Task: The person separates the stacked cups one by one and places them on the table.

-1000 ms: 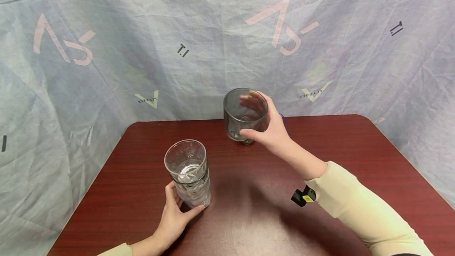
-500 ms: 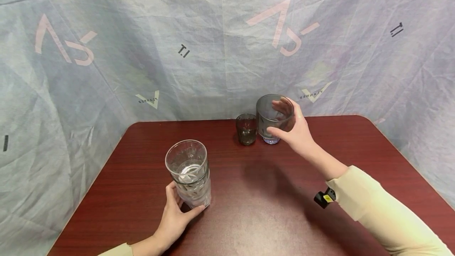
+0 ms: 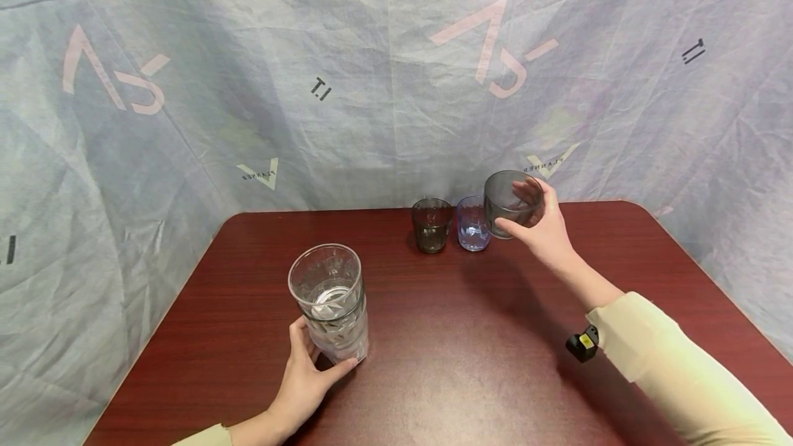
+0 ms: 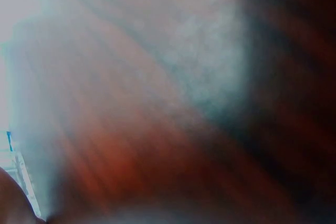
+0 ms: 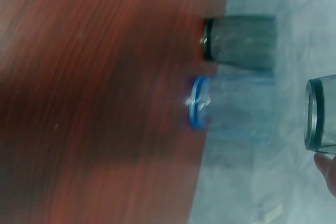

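Note:
In the head view my right hand [image 3: 545, 229] grips a smoky grey glass [image 3: 511, 204] by its side, raised above the back right of the table. The base of that grey glass [image 5: 316, 114] and a fingertip show at the right edge of the right wrist view. My left hand [image 3: 306, 377] holds the lower part of a stack of clear glasses [image 3: 331, 301], nested upright at the front left. On the table behind, a dark grey glass [image 3: 431, 226] and a blue-tinted glass [image 3: 473, 226] stand side by side, left of the raised glass. The left wrist view is mostly blur.
The dark red wooden table [image 3: 396, 405] ends at the back against a hanging grey cloth [image 3: 372, 136] printed with letters. The same cloth comes down along both sides. A small black wrist camera [image 3: 582, 344] hangs under the right sleeve.
My right hand has carried the grey glass to the right and slightly down in view, uncovering the dark grey and blue glasses. The left hand and its stack have stayed put.

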{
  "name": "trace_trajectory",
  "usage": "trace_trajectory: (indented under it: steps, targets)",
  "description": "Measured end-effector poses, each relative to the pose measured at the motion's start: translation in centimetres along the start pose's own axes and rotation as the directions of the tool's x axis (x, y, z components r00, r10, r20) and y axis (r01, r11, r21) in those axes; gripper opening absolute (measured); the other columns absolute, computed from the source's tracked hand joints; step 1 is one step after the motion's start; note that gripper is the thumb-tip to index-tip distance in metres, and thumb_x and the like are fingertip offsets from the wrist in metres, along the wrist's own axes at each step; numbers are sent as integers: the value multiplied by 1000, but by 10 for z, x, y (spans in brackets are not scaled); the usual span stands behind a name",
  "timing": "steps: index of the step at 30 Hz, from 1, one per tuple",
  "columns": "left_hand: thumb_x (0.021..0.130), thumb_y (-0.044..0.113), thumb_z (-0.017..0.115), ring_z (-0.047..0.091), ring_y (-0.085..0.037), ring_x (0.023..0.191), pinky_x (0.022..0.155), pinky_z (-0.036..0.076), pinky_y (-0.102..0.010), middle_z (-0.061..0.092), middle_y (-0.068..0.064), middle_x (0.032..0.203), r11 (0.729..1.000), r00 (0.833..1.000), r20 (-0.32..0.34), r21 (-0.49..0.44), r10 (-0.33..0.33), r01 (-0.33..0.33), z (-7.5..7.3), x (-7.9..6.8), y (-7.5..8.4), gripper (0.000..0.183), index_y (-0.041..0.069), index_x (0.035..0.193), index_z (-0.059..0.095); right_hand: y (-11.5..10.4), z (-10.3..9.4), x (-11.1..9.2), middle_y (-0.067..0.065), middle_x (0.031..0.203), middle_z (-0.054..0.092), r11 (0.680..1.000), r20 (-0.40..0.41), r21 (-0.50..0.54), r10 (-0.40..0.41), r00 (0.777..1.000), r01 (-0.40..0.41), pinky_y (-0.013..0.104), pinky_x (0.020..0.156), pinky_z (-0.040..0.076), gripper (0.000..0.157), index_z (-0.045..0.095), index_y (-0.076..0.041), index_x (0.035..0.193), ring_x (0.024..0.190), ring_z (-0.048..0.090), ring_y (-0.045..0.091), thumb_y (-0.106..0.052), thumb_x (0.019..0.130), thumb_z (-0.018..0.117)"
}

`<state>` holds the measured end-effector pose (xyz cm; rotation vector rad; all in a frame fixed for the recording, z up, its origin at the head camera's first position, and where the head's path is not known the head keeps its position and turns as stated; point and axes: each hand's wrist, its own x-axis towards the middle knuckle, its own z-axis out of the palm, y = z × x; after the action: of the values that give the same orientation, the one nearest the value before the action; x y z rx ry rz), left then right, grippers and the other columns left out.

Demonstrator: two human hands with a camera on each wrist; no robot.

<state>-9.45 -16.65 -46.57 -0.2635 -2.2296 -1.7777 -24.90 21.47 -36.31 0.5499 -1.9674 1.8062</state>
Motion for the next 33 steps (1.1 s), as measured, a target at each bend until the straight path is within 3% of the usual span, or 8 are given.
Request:
trace_trajectory:
  steps: [4,8,16,21,26,33]
  targets:
    - [67,-3,86,48,-1,120,100,35,-12,51,-13,127,1000,1000,3,-4,6,-6,0,0,1,90,1,133,26,0,-8,0,26,139,38,997,-50,-75,25,998,-29,17,95,42,79,25,4,141,132,38,34,20,77,69]
    - [67,-3,87,48,0,119,100,35,-11,51,-13,127,1000,1000,5,-2,0,0,-1,0,0,90,1,133,26,2,-15,2,30,138,38,995,-96,-83,39,995,-47,20,99,40,77,24,9,138,131,36,41,21,76,68]
    - [65,-5,87,47,1,120,100,34,-11,51,-15,128,1000,1000,0,1,-11,11,-1,0,-1,91,2,133,27,41,-37,8,28,144,32,980,-147,-120,140,979,-158,19,105,32,81,16,3,143,134,31,39,13,82,69]
    - [66,-5,86,47,1,120,100,34,-11,51,-15,128,1000,1000,0,3,-2,2,0,-1,-1,90,1,133,26,58,-43,7,26,143,34,967,-188,-136,190,964,-217,20,103,34,81,15,4,141,132,33,37,10,82,70]
    - [66,-4,87,47,1,120,100,35,-11,51,-15,129,1000,1000,2,2,-11,11,-1,-1,-2,91,2,134,26,72,-45,7,24,139,39,930,-190,-252,222,956,-266,23,100,35,81,17,5,138,130,37,34,2,82,75]
    - [67,-2,87,45,2,121,100,34,-10,49,-15,131,999,1000,9,24,-28,28,-1,-1,-1,92,3,135,25,82,-46,5,29,141,36,862,-151,-381,299,942,-335,49,106,30,89,14,5,142,131,35,40,-16,83,78]
